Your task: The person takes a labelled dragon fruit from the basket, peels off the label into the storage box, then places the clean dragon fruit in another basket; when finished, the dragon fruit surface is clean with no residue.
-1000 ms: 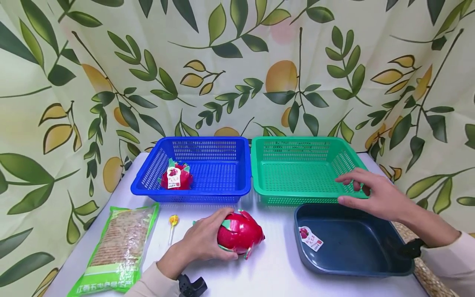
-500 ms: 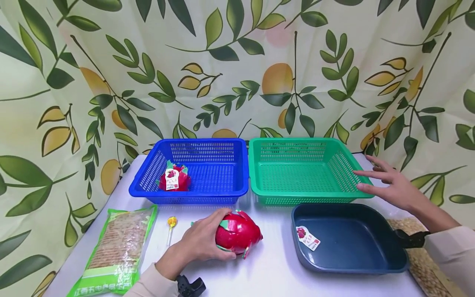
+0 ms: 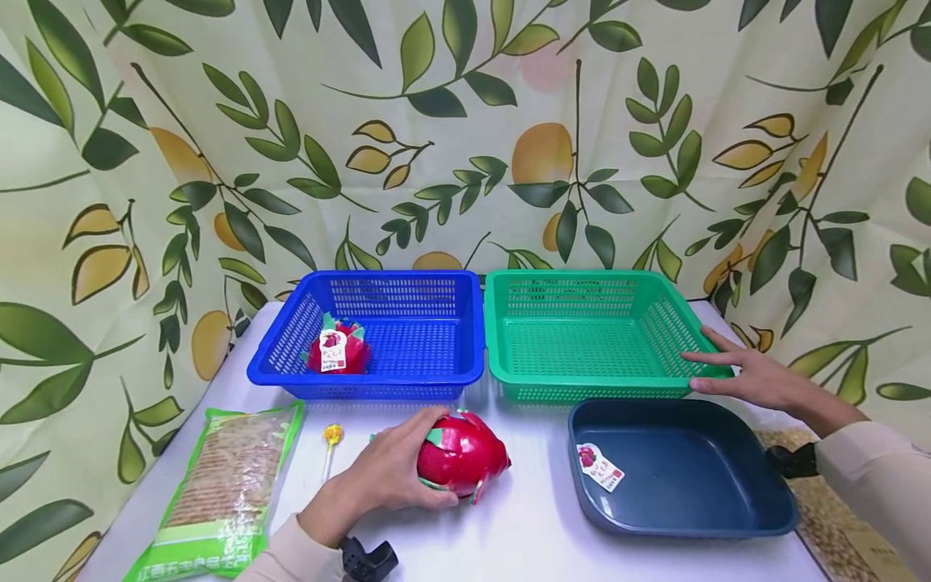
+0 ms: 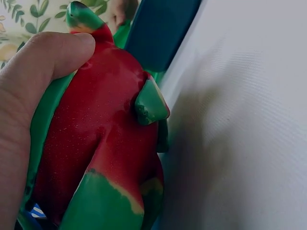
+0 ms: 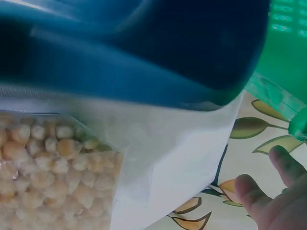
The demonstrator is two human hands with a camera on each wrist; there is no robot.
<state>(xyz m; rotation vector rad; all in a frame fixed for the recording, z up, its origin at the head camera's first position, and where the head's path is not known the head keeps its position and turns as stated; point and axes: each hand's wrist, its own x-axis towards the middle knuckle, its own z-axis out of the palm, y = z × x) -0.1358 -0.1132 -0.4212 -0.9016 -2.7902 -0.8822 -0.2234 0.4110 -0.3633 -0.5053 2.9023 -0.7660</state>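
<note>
Leaf-print cloth [image 3: 291,73] hangs beyond the left hand [image 3: 393,465], which grips a dragon fruit [image 3: 465,455]; the right hand [image 3: 760,380], fingers extended, lies at the green basket [image 3: 582,347].

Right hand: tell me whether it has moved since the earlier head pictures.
Yes. Against the green basket, the right hand first shifted right, then dipped slightly lower in the head view; it is farther right now than a second ago.

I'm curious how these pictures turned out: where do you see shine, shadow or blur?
Head view: small highlights on the glossy dragon fruit; left wrist view: a soft, broad shadow across the white tablecloth; right wrist view: the dark blue tub looks blurred.
</note>
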